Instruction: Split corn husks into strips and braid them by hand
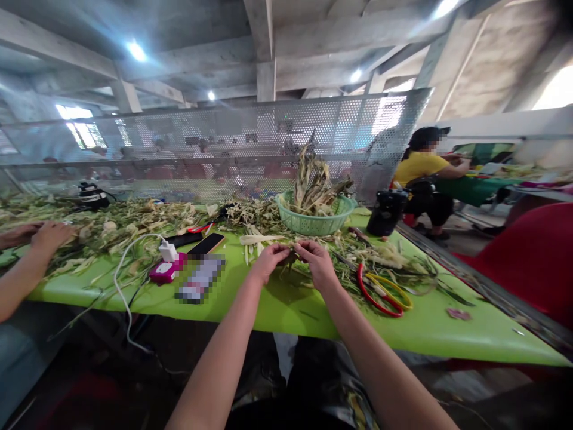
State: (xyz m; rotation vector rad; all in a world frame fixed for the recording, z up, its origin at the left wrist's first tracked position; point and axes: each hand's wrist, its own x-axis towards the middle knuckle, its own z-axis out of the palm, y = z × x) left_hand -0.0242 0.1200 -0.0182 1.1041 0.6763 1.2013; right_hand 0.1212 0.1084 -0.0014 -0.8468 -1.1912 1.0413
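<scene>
My left hand (269, 260) and my right hand (317, 260) meet over the lime-green table (286, 304), fingers pinched together on a small piece of dried plant stalk (290, 258) between them. A green plastic basket (316, 218) heaped with dried husks stands just behind my hands. Loose stalks and husks (134, 224) lie scattered across the table's far half. Red and yellow handled pliers (382, 289) rest to the right of my right hand.
Phones (206, 243), a pink gadget (166, 270) with a white charger cable lie left of my hands. Another person's hand (49, 236) works at the far left. A perforated metal screen (224, 143) backs the table. A person in yellow (425, 173) sits at the right; a red chair (537, 257) stands nearby.
</scene>
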